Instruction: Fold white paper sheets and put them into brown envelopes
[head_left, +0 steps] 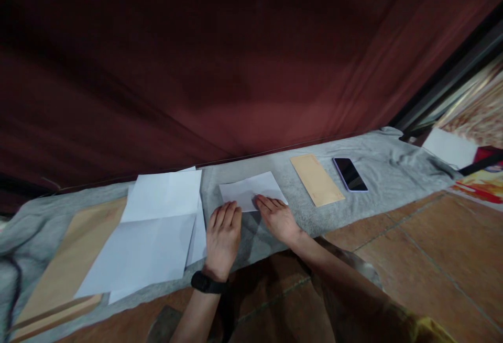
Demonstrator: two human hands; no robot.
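Note:
A small folded white sheet (251,188) lies on a grey cloth (377,159) spread along the floor. My left hand (222,235), with a black watch on the wrist, lies flat on the cloth, its fingertips at the sheet's near left edge. My right hand (278,217) rests flat too, fingers stretched out and pressing on the sheet's near right part. Neither hand grips anything.
Left of my hands lies a stack of large white sheets (151,233) on brown envelopes (58,275). To the right lie a tan envelope (316,179) and a dark phone (349,174). A dark red curtain (236,60) hangs behind. Brown floor tiles (424,259) lie near me.

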